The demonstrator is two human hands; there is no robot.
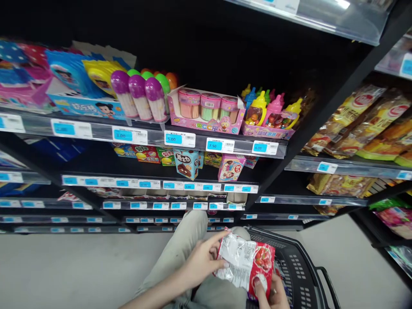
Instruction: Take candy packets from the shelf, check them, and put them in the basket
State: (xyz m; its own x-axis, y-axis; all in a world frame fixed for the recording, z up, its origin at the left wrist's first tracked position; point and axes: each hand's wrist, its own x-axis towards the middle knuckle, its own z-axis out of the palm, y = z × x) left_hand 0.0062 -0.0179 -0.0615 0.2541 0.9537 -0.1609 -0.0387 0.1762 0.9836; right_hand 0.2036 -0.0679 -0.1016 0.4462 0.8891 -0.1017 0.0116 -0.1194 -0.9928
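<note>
A red and white snack bag [240, 259] is held over my lap at the bottom of the view, its silvery-white printed panel facing up. My left hand [202, 262] pinches the bag's left end between thumb and fingers. At its lower right corner, my right hand [272, 294] grips the red part, thumb on top. Part of the right hand is cut off by the bottom edge. Just right of the bag stands a black shopping basket [301, 262]; its contents are mostly hidden behind the bag and my hand.
Ahead, a shelf holds purple-topped candy tubes [138, 92], a pink box of candy jars [206, 116] and bottle-shaped candies [272, 109]. Small boxes, including a blue one [186, 164], stand one level lower. Bagged bread [363, 116] lies on the right shelves. Grey floor [80, 262] shows at left.
</note>
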